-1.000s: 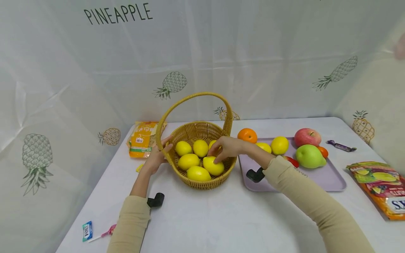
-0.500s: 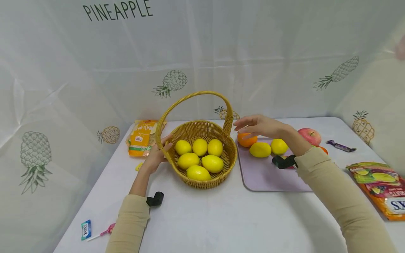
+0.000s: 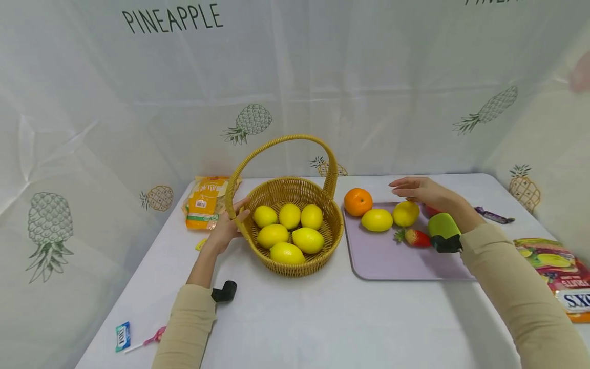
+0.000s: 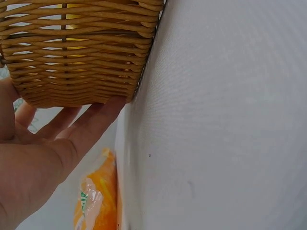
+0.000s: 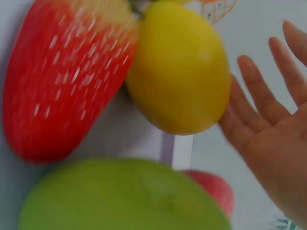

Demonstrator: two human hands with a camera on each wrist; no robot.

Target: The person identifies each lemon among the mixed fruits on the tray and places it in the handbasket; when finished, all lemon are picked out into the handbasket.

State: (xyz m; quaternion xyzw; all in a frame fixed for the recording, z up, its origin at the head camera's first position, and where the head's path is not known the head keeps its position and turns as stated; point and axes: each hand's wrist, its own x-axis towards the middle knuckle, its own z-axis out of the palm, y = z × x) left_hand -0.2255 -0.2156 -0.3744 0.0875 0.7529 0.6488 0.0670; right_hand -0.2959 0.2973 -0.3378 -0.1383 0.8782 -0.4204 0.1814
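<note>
A woven basket [image 3: 301, 269] with a tall arched handle holds several lemons [image 3: 287, 253]. My left hand [image 3: 223, 230] rests against its left side; in the left wrist view its extended fingers [image 4: 91, 122] touch the outer weave. My right hand [image 3: 428, 195] hovers over the back of a lilac tray [image 3: 401, 266], fingers extended, holding nothing. Just below its fingertips lies a lemon [image 3: 405, 214], with another lemon [image 3: 377, 220] to the left. A strawberry [image 3: 417, 238], a green pear-like fruit [image 3: 442, 225] and a mostly hidden red apple [image 3: 430, 210] are also there.
An orange [image 3: 358, 202] sits at the tray's back left corner. Snack bags stand behind the basket [image 3: 203, 205] and at the far right [image 3: 560, 271]. A wrapped candy [image 3: 495, 215] lies back right; a small packet [image 3: 123, 336] and a lollipop [image 3: 154, 336] lie front left.
My right hand has left a lemon in the basket and moved right, past the orange, to above the tray's lemon. My left hand has stayed at the basket's side.
</note>
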